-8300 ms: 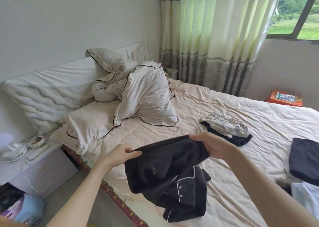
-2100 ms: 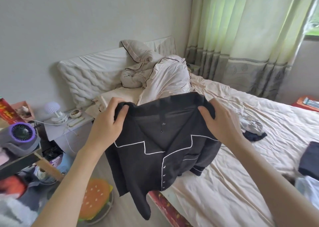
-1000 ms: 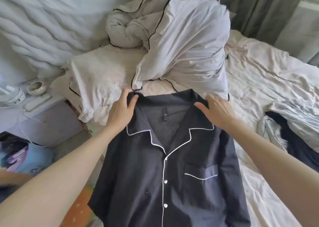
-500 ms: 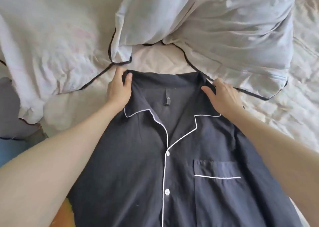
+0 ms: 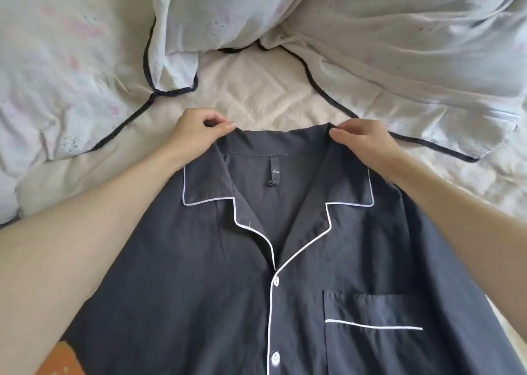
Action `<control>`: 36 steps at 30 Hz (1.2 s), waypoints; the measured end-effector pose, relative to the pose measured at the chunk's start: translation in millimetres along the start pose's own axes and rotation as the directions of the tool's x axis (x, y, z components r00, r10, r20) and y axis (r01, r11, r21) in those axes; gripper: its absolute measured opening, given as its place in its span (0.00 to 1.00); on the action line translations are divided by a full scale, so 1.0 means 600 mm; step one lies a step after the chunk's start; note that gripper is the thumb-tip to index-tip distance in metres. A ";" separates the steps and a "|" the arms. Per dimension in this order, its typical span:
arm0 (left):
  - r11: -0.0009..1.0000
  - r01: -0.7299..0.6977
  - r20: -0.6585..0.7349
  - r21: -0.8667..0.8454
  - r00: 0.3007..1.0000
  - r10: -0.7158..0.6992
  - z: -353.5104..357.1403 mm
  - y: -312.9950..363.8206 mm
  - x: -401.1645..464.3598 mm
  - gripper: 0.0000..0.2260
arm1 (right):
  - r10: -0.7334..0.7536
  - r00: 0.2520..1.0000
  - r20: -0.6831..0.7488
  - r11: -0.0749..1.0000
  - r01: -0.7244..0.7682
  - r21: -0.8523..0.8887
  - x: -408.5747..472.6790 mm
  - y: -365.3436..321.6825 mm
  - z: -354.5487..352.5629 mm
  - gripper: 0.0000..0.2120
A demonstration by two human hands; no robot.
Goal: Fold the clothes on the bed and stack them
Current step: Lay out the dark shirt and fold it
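Observation:
A dark pyjama shirt (image 5: 216,294) with white piping lies front up on the bed sheet (image 5: 265,95), collar towards the pillows. It is buttoned and has a chest pocket (image 5: 376,329). My left hand (image 5: 196,130) pinches the left end of the collar. On the other side my right hand (image 5: 362,143) pinches the right end of the collar. Both forearms lie over the shirt's shoulders and hide the sleeves.
A pale pillow (image 5: 68,69) with dark piping lies at the upper left. A bunched pale duvet (image 5: 370,35) with dark piping fills the top and right. An orange patch (image 5: 61,360) shows at the bottom left corner.
The shirt went from held in the air to laid flat on the bed. My hands slid from the collar's sides to its top corners and now pinch it.

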State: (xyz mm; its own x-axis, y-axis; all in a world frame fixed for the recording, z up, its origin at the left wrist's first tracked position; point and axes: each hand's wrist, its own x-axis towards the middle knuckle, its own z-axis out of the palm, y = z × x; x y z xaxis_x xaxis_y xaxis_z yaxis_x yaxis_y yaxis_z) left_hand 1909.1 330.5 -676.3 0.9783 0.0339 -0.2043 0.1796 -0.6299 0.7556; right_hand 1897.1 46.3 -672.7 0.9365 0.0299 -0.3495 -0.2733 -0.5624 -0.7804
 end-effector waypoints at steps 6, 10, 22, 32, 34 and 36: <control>0.998 0.053 -0.114 -0.017 0.992 -0.055 0.024 -0.010 0.019 0.02 | -0.060 0.983 -0.176 0.981 0.025 -0.193 0.028 0.008 0.019 0.10; 0.995 0.066 -0.092 0.081 0.994 -0.059 0.028 -0.014 0.023 0.01 | -0.124 0.979 -0.164 0.887 0.035 -0.461 0.029 0.012 0.038 0.14; 0.973 0.229 -0.108 -0.026 0.967 -0.230 -0.100 -0.091 -0.178 0.10 | -0.398 0.901 -0.169 0.771 0.230 -0.594 -0.165 -0.024 0.103 0.24; 0.926 0.331 0.296 0.181 0.880 -0.372 -0.177 -0.197 -0.357 0.10 | -0.370 0.920 0.127 0.694 0.364 -0.621 -0.385 -0.060 0.305 0.26; 0.932 0.335 0.342 0.135 0.868 -0.361 -0.178 -0.199 -0.359 0.12 | -0.276 0.946 0.168 0.720 0.319 -0.617 -0.388 -0.060 0.325 0.29; 0.931 0.357 0.400 0.082 0.843 -0.359 -0.179 -0.195 -0.357 0.13 | -0.184 0.971 0.152 0.731 0.239 -0.639 -0.384 -0.056 0.338 0.31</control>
State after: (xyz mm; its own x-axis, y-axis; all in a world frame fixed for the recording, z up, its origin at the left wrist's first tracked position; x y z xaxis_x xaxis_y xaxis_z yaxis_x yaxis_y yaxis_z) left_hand 1689.5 480.2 -654.2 0.7193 -0.0560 -0.6925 0.5079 -0.6376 0.5792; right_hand 1646.1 226.2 -671.1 0.9261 0.2586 -0.2748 0.1646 -0.9322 -0.3224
